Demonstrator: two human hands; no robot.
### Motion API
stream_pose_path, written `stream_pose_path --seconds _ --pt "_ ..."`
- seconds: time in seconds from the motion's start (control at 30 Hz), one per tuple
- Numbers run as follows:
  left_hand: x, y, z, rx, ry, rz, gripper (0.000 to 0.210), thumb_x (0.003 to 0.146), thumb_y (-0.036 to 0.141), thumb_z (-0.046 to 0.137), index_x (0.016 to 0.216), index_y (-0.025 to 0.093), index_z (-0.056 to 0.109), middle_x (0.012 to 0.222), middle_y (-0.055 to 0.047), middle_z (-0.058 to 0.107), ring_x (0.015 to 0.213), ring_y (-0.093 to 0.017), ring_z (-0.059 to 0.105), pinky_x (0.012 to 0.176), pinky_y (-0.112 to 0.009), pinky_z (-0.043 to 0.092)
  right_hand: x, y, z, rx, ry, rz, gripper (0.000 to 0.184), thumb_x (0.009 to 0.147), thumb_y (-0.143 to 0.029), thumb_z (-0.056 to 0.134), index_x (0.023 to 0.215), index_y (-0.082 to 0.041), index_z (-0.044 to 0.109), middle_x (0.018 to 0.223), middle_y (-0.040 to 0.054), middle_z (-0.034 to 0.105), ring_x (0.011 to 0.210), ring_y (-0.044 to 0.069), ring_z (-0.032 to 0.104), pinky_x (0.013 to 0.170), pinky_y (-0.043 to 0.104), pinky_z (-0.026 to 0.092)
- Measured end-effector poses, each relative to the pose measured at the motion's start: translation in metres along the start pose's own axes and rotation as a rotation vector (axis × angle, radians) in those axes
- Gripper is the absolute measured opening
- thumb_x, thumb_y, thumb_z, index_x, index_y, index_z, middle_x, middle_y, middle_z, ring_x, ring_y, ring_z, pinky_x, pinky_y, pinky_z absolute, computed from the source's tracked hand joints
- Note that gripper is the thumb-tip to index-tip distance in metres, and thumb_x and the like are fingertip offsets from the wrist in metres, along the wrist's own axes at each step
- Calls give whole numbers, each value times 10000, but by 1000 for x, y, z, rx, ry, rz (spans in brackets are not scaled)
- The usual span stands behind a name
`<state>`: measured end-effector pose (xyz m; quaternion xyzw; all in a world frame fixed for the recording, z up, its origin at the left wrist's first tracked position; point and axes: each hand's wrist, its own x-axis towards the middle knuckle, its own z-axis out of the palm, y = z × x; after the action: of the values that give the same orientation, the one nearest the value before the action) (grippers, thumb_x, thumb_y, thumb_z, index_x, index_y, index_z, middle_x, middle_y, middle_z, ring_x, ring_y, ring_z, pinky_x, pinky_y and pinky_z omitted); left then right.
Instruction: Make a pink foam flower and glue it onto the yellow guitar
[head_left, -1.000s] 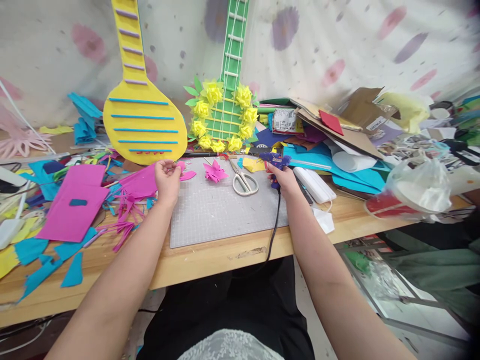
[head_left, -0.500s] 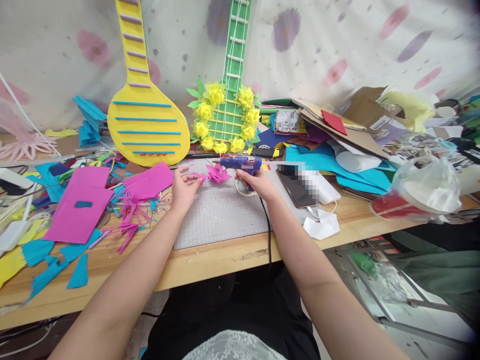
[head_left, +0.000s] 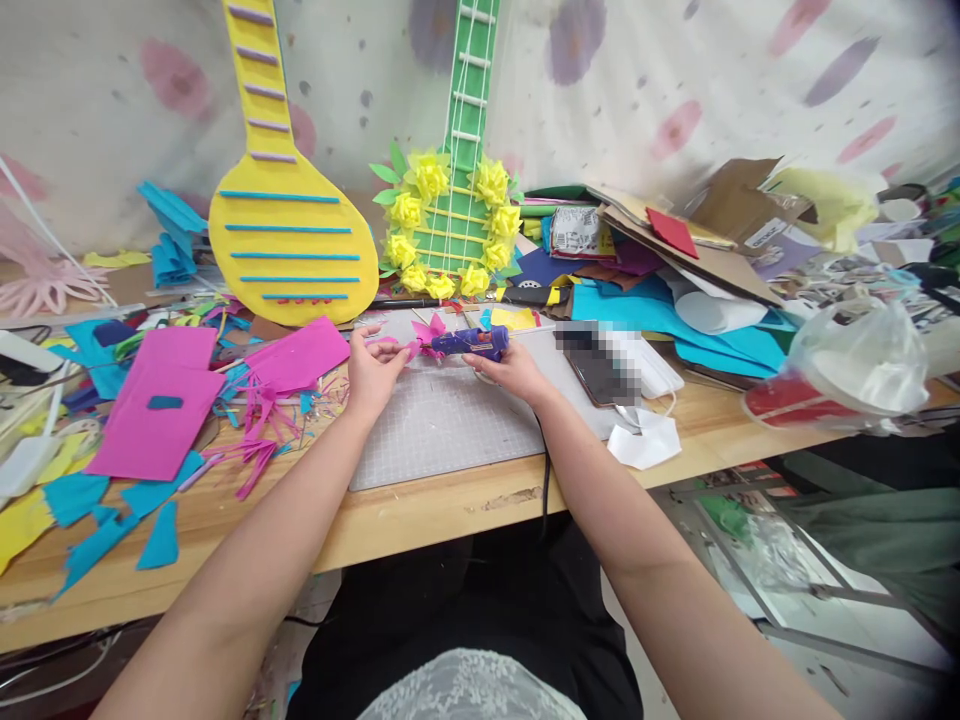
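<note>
My right hand [head_left: 511, 372] is wrapped round a purple hot glue gun [head_left: 472, 343], its nozzle pointing left. Between the fingertips of my left hand [head_left: 373, 372] is a small pink paper petal [head_left: 409, 351], and the nozzle tip is close to it; whether they touch I cannot tell. Just behind the nozzle lies a pink paper flower [head_left: 429, 328], partly hidden by the gun. Both hands are over a grey cutting mat [head_left: 442, 430]. A black cord [head_left: 547, 480] runs from under the right hand over the table's front edge.
A yellow paper guitar [head_left: 296, 240] and a green one [head_left: 469, 130] ringed with yellow flowers lean at the back. Pink sheets [head_left: 161, 420] and blue scraps lie left. A phone [head_left: 596, 365], stacked card and a bagged red cup [head_left: 802, 395] stand right.
The glue gun has tipped and moved left and down, bringing its nozzle to the petal in my left hand. My left hand has stayed nearly in place. The view has shifted slightly.
</note>
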<state>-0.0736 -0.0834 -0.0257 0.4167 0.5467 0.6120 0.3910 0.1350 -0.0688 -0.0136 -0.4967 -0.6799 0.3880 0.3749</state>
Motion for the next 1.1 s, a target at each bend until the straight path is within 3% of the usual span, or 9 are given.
stream_pose_path --seconds 0.53,1.1 --pt "-1 2 0 -9 -26 11 540 594 186 750 985 222 380 713 34 609 669 -151 652 593 -278 538 -1 -2 1 -31 6 -41 346 705 -449 655 890 -158 690 825 46 683 755 165 599 743 299 458" --pt "2 -4 1 23 -59 72 539 566 211 750 976 216 399 677 53 604 589 -122 628 561 -245 514 0 -1 2 -13 -3 -86 418 702 -473 648 960 -146 674 843 49 678 746 159 590 706 280 457"
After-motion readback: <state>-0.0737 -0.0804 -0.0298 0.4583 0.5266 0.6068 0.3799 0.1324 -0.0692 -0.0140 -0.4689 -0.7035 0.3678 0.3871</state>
